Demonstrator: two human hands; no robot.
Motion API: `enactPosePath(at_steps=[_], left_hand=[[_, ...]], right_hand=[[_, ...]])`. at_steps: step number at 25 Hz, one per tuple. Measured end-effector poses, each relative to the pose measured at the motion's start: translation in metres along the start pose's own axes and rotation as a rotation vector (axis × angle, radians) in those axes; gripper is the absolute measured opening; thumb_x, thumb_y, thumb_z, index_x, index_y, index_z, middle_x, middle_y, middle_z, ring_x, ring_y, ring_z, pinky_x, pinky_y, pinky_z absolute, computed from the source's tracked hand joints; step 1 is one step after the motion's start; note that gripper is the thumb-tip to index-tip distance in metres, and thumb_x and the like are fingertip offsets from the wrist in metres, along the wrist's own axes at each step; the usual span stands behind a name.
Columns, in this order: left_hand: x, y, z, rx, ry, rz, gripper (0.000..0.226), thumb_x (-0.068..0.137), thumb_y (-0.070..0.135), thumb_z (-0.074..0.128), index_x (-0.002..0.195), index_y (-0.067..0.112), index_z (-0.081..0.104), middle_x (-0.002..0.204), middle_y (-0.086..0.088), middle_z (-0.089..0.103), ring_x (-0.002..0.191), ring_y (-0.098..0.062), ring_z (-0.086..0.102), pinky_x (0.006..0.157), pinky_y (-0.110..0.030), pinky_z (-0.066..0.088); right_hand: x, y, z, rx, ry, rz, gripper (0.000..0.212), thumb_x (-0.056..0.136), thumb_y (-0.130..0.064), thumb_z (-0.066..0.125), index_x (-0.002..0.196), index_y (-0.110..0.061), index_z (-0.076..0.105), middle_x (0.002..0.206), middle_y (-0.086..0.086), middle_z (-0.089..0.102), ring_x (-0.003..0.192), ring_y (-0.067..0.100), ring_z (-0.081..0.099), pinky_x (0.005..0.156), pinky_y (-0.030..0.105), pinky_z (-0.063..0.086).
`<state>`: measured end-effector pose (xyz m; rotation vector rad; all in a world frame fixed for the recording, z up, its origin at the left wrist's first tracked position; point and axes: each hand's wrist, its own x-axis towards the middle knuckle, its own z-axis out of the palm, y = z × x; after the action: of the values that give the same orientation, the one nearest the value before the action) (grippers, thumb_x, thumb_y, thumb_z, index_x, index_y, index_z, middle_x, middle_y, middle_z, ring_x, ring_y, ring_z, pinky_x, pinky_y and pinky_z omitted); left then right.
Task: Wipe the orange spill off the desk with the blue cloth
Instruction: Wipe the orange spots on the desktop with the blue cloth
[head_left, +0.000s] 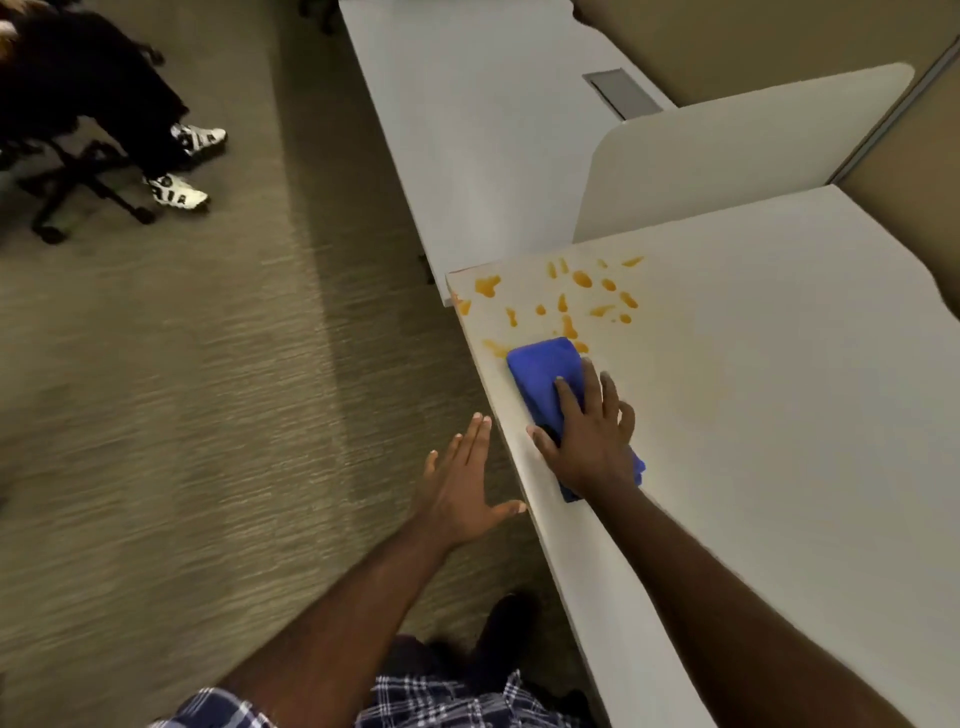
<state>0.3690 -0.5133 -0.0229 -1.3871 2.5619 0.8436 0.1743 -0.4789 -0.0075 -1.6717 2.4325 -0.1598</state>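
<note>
The right hand (587, 436) pressed the blue cloth (545, 379) onto the desk (779, 389), fingers (569, 397) spread. The cloth's far end touched the orange spill (566, 296) by the far left corner. The left hand (462, 493) hung flat beside the edge. Pushing left could knock drops onto the carpet (208, 415).

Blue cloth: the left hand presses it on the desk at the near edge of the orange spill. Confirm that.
Wrong hand. The head view shows the right hand pressing the blue cloth on the desk at the near edge of the orange spill; the left hand is beside the desk, holding nothing.
</note>
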Motion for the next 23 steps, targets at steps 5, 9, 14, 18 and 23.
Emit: enactPosePath(at_steps=[5, 9, 14, 18, 23], left_hand=[[-0.001, -0.001, 0.014, -0.067, -0.048, 0.038, 0.115, 0.073, 0.076, 0.055, 0.151, 0.031, -0.017, 0.163, 0.009, -0.017, 0.152, -0.022, 0.004, 0.119, -0.057, 0.012], [0.003, -0.006, 0.018, -0.137, -0.028, 0.087, 0.1, 0.081, 0.069, 0.047, 0.152, 0.031, -0.013, 0.163, 0.01, -0.014, 0.152, -0.02, 0.005, 0.119, -0.057, 0.012], [0.011, -0.004, 0.017, -0.165, -0.024, 0.065, 0.115, 0.072, 0.086, 0.044, 0.151, 0.03, -0.02, 0.162, 0.01, -0.019, 0.151, -0.019, 0.001, 0.119, -0.054, 0.008], [0.019, -0.007, 0.013, -0.134, -0.004, 0.069, 0.123, 0.065, 0.089, 0.047, 0.15, 0.032, -0.019, 0.16, 0.013, -0.022, 0.151, -0.019, -0.002, 0.118, -0.053, 0.007], [0.022, -0.008, 0.011, -0.111, -0.01, 0.076, 0.126, 0.062, 0.091, 0.047, 0.149, 0.03, -0.022, 0.161, 0.01, -0.022, 0.151, -0.018, -0.004, 0.118, -0.052, 0.006]], right_hand=[[0.026, -0.012, 0.016, -0.001, -0.096, -0.083, 0.066, 0.1, -0.053, 0.025, 0.156, -0.03, -0.003, 0.165, 0.0, -0.009, 0.151, 0.031, -0.01, 0.12, 0.055, 0.013], [0.024, 0.004, 0.02, -0.031, -0.135, -0.276, 0.061, 0.101, -0.049, 0.026, 0.156, -0.034, 0.002, 0.165, -0.005, -0.004, 0.152, 0.027, -0.008, 0.119, 0.051, 0.016], [0.04, 0.023, 0.01, -0.022, -0.083, -0.132, 0.059, 0.103, -0.043, 0.03, 0.156, -0.03, 0.01, 0.166, -0.003, 0.002, 0.152, 0.028, -0.002, 0.12, 0.051, 0.019], [0.051, -0.016, 0.014, 0.007, -0.082, -0.039, 0.06, 0.102, -0.041, 0.03, 0.157, -0.03, 0.006, 0.166, -0.001, 0.0, 0.152, 0.032, -0.004, 0.119, 0.051, 0.017], [0.036, 0.001, 0.016, -0.032, -0.106, -0.221, 0.06, 0.101, -0.041, 0.032, 0.156, -0.033, 0.01, 0.165, -0.005, 0.002, 0.152, 0.026, -0.002, 0.119, 0.048, 0.017]])
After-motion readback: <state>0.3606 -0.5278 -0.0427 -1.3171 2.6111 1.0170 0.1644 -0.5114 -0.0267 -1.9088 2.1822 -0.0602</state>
